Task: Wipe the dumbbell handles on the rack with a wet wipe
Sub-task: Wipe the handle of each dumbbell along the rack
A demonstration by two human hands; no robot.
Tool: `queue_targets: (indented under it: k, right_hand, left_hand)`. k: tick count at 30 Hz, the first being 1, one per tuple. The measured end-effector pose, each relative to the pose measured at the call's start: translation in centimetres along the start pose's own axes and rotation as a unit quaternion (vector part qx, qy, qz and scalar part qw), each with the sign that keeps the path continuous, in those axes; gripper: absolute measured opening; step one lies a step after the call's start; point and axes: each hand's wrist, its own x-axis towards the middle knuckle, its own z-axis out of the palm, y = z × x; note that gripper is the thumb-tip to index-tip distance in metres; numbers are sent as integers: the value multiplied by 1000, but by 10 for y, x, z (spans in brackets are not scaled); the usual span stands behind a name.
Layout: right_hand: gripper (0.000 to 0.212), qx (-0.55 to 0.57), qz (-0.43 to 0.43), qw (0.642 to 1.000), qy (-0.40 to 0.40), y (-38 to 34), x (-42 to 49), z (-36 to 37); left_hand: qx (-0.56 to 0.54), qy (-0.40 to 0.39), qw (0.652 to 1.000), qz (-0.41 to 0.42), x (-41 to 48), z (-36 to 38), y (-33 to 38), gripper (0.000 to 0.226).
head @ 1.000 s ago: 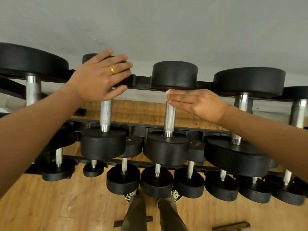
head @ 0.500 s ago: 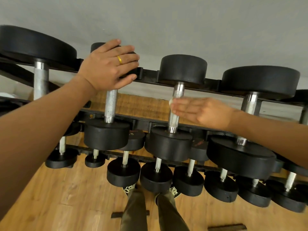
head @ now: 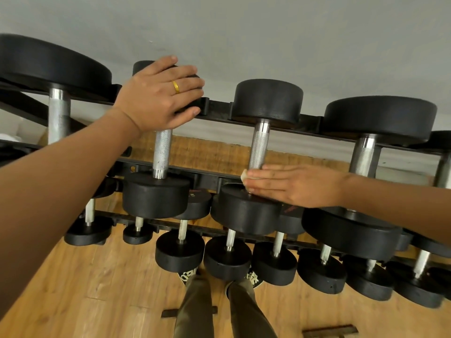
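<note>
A black rack (head: 219, 109) carries rows of black dumbbells with knurled steel handles. My right hand (head: 292, 185) lies flat across the near end of the middle dumbbell's handle (head: 258, 150), fingers straight, pressing a white wet wipe (head: 244, 177) against it just above the near weight head (head: 246, 211). Only a corner of the wipe shows past my fingertips, and my thumb is hidden. My left hand (head: 158, 98), wearing a gold ring, rests spread over the far head (head: 141, 67) of the neighbouring dumbbell on the left, above its handle (head: 162, 152).
Bigger dumbbells (head: 379, 118) flank both sides on the top tier. A lower tier holds several small dumbbells (head: 179, 250). My legs (head: 195, 311) stand on the wooden floor (head: 85, 289) close to the rack; a grey wall (head: 244, 32) is behind it.
My right hand slid with the wipe along the middle handle, from just under the far head to the near head. My left hand stayed on its dumbbell head.
</note>
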Motion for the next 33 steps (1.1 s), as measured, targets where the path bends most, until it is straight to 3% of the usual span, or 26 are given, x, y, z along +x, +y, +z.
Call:
queue_targets:
  k: [2, 6, 9, 12, 18, 23, 26, 29, 33]
  right_hand:
    - [67, -5, 8, 1000, -6, 13, -2, -4]
    - [88, 11, 115, 993, -6, 19, -3, -13]
    - [93, 22, 70, 997, -32, -4, 1, -4]
    - [85, 15, 11, 999, -41, -1, 0, -5]
    - [88, 6, 140, 990, -23, 21, 8, -21]
    - [80, -16, 68, 996, -56, 11, 7, -17]
    - [77, -3, 112, 993, -49, 26, 7, -29]
    - [89, 20, 170, 984, -50, 21, 13, -33]
    - [84, 41, 79, 993, -76, -13, 15, -18]
  left_hand:
    - [1, -5, 1000, 1, -1, 0, 0, 35]
    - [4, -7, 1000, 2, -1, 1, 0, 35]
    - [7, -11, 1000, 0, 0, 0, 0, 36]
    - [7, -15, 1000, -1, 0, 0, 0, 37]
    - [2, -8, 1000, -5, 0, 0, 1, 36]
    - [3, 0, 1000, -2, 0, 0, 1, 36]
    - [3, 3, 1000, -4, 0, 1, 1, 36]
    - [4, 2, 1000, -4, 0, 2, 2, 36]
    - [2, 12, 1000, -3, 0, 2, 1, 35]
